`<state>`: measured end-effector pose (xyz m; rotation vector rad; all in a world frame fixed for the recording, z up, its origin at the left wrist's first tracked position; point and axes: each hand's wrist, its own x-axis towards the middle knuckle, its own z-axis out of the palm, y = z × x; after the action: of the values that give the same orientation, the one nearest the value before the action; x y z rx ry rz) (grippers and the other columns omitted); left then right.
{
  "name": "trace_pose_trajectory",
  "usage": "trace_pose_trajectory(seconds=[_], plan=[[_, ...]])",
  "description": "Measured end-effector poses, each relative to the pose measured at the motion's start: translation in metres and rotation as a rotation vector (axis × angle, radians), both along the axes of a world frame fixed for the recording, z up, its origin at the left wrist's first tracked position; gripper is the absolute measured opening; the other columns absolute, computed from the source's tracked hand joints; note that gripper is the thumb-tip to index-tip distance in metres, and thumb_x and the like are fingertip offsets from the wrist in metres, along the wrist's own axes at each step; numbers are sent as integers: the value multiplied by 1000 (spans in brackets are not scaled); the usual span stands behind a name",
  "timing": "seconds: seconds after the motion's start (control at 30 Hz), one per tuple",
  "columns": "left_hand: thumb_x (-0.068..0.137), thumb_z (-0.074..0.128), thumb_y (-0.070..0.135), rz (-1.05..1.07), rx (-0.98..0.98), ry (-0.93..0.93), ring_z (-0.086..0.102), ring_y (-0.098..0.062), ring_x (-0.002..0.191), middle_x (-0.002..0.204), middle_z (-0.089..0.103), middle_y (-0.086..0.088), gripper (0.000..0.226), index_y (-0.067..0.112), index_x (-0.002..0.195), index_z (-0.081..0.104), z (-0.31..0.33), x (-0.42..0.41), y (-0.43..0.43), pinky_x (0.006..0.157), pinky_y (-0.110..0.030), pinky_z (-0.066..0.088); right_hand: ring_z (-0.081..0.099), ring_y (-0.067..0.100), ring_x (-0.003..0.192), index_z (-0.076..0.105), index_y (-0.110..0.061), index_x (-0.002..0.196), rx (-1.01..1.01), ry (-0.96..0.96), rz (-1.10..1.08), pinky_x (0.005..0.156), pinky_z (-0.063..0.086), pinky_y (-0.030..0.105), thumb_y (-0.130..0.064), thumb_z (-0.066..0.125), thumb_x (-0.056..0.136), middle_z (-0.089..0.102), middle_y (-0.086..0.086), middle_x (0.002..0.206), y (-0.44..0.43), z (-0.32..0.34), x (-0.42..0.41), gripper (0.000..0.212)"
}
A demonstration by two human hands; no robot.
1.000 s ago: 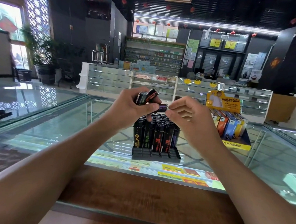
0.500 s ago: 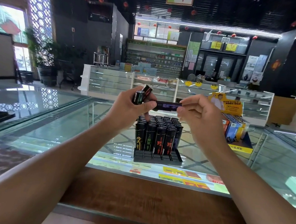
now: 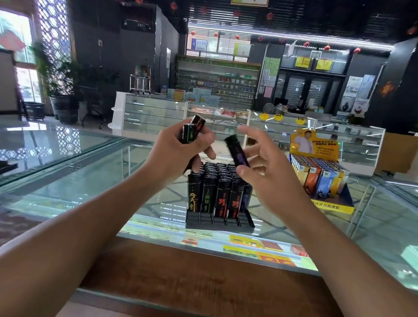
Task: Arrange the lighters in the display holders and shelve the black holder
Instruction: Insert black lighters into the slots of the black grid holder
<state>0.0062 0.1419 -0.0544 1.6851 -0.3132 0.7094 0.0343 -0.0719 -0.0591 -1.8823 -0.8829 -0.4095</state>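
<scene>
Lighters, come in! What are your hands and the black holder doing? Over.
Left hand grips two lighters. Right hand pinches tilted lighter above black holder. Holder on glass counter, front slots empty. Path clear.

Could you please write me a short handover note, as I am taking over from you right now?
Left hand: grips two black lighters, raised above the holder.
Right hand: pinches one purple-print lighter, tilted, above the holder.
Black holder: on the glass counter, mostly filled with upright lighters; its front slots look empty. Yellow display holder stands to its right, stocked.
Done: most lighters seated.
Left: seat the three held lighters, then shelve the black holder.
</scene>
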Motion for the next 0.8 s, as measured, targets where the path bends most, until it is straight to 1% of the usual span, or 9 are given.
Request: trace_pose_trajectory(seconds=[0.07, 0.17, 0.2, 0.27, 0.37, 0.5, 0.63, 0.7, 0.8], plan=[[98, 69, 26, 11, -59, 31, 53, -16, 40, 74, 73, -11, 25, 3, 107, 67, 0, 2, 4, 36, -18, 33, 65, 5, 86, 50, -50, 144, 44, 7, -1, 74, 52, 13, -4, 68, 98, 62, -3, 105, -2, 2, -1, 67], [91, 67, 46, 24, -123, 83, 54, -16, 40, 67, 69, -5, 47, 4, 111, 66, -2, 4, 8, 38, -21, 30, 68, 9, 85, 56, -44, 137, 100, -35, -29, 84, 58, 34, -10, 73, 97, 63, 1, 104, -4, 1, 1, 55], [91, 64, 51, 32, -128, 104, 54, -16, 40, 66, 68, -5, 52, 4, 112, 66, -3, 4, 10, 39, -21, 30, 69, 11, 84, 57, -40, 134, 118, -41, -45, 84, 58, 38, -12, 74, 97, 63, 2, 102, -5, 1, 3, 50], [97, 58, 55, 49, -132, 142, 53, -16, 40, 65, 67, -5, 50, 8, 110, 66, -4, 8, 12, 39, -22, 30, 69, 13, 83, 59, -35, 129, 137, -28, -62, 82, 57, 35, -12, 75, 96, 64, 2, 97, -9, 2, 8, 44], [103, 49, 56, 57, -169, 191, 51, -17, 42, 65, 65, -6, 49, 11, 109, 67, -6, 12, 14, 41, -22, 28, 71, 15, 85, 61, -31, 118, 156, 26, -31, 80, 55, 30, -9, 80, 92, 72, 4, 93, -18, 5, 11, 39], [107, 46, 49, 18, -242, 222, 50, -18, 42, 66, 65, -9, 43, 10, 111, 66, -6, 12, 14, 37, -20, 27, 74, 14, 84, 61, -26, 114, 143, 52, -6, 78, 58, 28, -5, 83, 87, 77, -2, 89, -25, 9, 14, 40], [106, 50, 23, -2, -308, 247, 48, -17, 42, 67, 63, -9, 22, 9, 115, 66, -5, 11, 15, 36, -17, 28, 72, 11, 82, 62, -25, 113, 53, 66, -4, 82, 60, 35, -5, 85, 86, 74, -9, 90, -32, 12, 12, 41], [104, 43, 14, -31, -338, 240, 44, -15, 42, 66, 60, -9, 23, 9, 112, 64, -6, 11, 16, 36, -16, 27, 72, 10, 82, 63, -26, 108, -4, 74, -22, 82, 61, 37, -8, 89, 81, 73, -8, 95, -32, 11, 11, 42], [99, 37, 12, -60, -366, 223, 41, -15, 45, 68, 58, -9, 26, 9, 109, 60, -5, 11, 19, 37, -17, 25, 70, 8, 88, 63, -26, 98, -123, 70, -46, 88, 59, 37, -14, 95, 73, 73, -10, 96, -29, 7, 12, 43]])
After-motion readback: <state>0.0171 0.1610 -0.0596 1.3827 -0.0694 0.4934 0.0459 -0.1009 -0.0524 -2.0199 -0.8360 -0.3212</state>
